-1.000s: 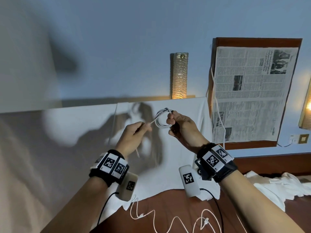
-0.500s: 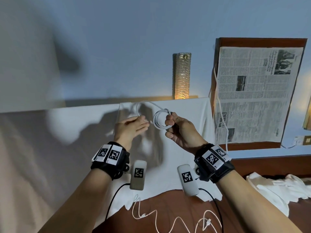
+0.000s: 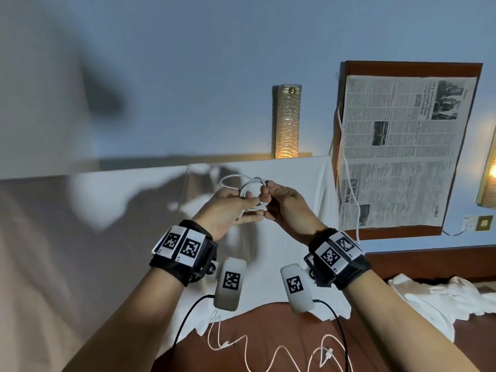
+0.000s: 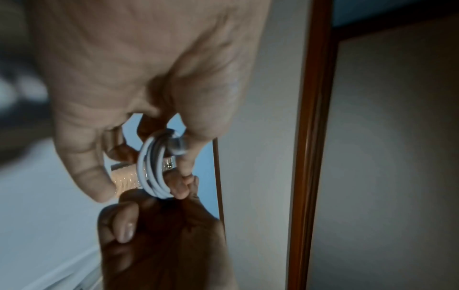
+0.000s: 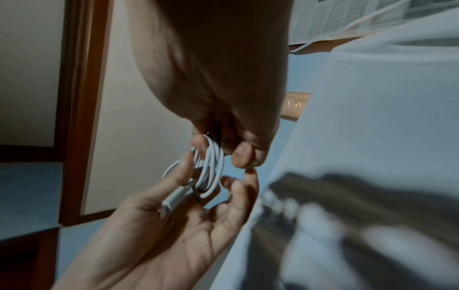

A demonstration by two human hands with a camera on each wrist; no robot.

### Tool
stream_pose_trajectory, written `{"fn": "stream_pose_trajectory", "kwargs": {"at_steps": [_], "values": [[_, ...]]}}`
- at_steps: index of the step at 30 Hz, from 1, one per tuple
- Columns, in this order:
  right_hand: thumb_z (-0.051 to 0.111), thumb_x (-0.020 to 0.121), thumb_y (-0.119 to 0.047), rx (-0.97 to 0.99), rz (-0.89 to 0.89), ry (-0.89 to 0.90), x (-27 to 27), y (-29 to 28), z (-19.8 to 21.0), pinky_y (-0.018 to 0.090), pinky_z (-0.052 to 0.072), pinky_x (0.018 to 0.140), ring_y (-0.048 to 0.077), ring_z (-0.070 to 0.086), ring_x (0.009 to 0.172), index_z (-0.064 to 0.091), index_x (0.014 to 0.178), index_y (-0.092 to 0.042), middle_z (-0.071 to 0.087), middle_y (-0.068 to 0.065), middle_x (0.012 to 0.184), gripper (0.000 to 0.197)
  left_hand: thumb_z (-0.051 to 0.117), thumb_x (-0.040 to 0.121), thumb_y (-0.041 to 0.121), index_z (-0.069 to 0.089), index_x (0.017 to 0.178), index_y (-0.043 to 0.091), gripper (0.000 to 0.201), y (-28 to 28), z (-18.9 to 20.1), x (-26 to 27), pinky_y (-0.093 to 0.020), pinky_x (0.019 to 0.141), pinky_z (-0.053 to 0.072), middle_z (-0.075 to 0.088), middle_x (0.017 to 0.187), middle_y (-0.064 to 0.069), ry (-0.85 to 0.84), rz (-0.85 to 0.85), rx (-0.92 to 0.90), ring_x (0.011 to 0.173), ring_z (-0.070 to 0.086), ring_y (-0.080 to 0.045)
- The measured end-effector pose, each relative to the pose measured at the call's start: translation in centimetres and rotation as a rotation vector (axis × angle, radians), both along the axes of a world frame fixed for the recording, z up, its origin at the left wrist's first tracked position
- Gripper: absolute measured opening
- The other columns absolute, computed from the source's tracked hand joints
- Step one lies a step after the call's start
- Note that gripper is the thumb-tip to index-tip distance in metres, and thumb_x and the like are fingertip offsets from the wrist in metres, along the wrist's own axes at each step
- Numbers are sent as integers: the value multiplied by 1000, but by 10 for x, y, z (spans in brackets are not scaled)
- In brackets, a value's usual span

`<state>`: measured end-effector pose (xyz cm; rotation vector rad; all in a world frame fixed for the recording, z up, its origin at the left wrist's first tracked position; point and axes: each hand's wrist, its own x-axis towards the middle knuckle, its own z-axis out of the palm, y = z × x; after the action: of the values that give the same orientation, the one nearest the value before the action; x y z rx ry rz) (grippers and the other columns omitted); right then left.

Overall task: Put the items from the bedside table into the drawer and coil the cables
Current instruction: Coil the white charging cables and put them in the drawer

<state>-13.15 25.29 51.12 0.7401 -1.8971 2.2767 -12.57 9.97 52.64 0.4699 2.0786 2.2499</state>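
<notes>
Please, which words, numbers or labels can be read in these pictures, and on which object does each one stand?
"R1", as far as it can be made out: tiny mark at the corner of a square-code tag on the right wrist band.
"L1", as far as it can be made out: the same kind of mark on the left wrist band.
Newspaper: headlines and columns too small to read.
Both wrist views: no text.

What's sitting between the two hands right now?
The white cable coil: the right hand pinches its top while the left hand holds the free end at its side. Head and both wrist views show it.
</notes>
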Motion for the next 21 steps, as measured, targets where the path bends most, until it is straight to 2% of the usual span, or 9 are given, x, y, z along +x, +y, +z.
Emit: {"fn": "stream_pose_trajectory", "kwargs": {"at_steps": [4, 7, 11, 14, 16, 17, 19, 20, 21], "values": [[31, 103, -15, 3, -129, -15, -11, 8, 1, 23, 30, 55, 10, 30, 52, 52, 79, -20, 45, -5, 68, 33, 53, 98, 6, 60, 109, -15, 25, -11, 4, 7, -25, 67, 60, 69, 103, -29, 95, 20, -105, 77, 75, -29], [29, 100, -10, -129, -268, -116, -23, 31, 8, 25, 30, 57, 8, 36, 53, 52, 76, -22, 48, -5, 66, 35, 55, 96, 6, 65, 106, -7, 19, -30, 4, 10, -23, 62, 58, 72, 93, -23, 95, 36, -189, 72, 74, -24], [30, 101, -12, -110, -300, -141, -30, 46, 14, 24, 31, 57, 7, 38, 48, 52, 76, -21, 50, -4, 67, 35, 59, 93, 6, 71, 96, 1, 14, -42, 1, 19, -23, 55, 55, 73, 87, -16, 113, 2, -279, 60, 67, -17], [31, 102, -13, -66, -319, -106, -33, 45, 23, 23, 31, 56, 7, 37, 49, 53, 75, -20, 50, -4, 68, 35, 57, 95, 10, 72, 92, 5, 16, -40, 1, 26, -26, 56, 56, 72, 83, -13, 158, -7, -308, 58, 65, -18], [31, 102, -14, 1, -330, -65, -36, 45, 27, 23, 32, 57, 8, 36, 53, 53, 75, -21, 50, -4, 69, 36, 56, 96, 15, 72, 94, 7, 18, -40, 0, 31, -31, 64, 59, 74, 85, -9, 181, -37, -370, 68, 70, -20], [31, 102, -14, 44, -327, -41, -36, 45, 28, 23, 32, 57, 8, 35, 54, 53, 75, -21, 49, -4, 70, 36, 55, 97, 22, 73, 97, 10, 22, -40, 0, 32, -34, 73, 59, 76, 88, -5, 185, -62, -453, 78, 72, -18], [29, 103, -14, 148, -299, 24, -35, 46, 30, 22, 32, 56, 10, 34, 55, 53, 76, -19, 49, -3, 69, 37, 45, 95, 51, 72, 109, 21, 43, -44, 2, 34, -33, 90, 52, 73, 104, 13, 136, -56, -654, 99, 67, -8], [28, 103, -12, 211, -276, 64, -34, 46, 31, 22, 32, 54, 11, 33, 56, 53, 76, -18, 48, -3, 67, 38, 33, 90, 67, 70, 115, 24, 62, -47, 7, 32, -32, 94, 46, 68, 112, 19, 76, -19, -686, 107, 62, -5], [26, 103, -9, 274, -241, 100, -32, 45, 33, 21, 31, 53, 12, 32, 57, 53, 76, -17, 47, -3, 66, 39, 19, 85, 76, 68, 119, 24, 78, -50, 13, 28, -35, 94, 43, 65, 118, 18, 12, 32, -628, 111, 58, -7]]}}
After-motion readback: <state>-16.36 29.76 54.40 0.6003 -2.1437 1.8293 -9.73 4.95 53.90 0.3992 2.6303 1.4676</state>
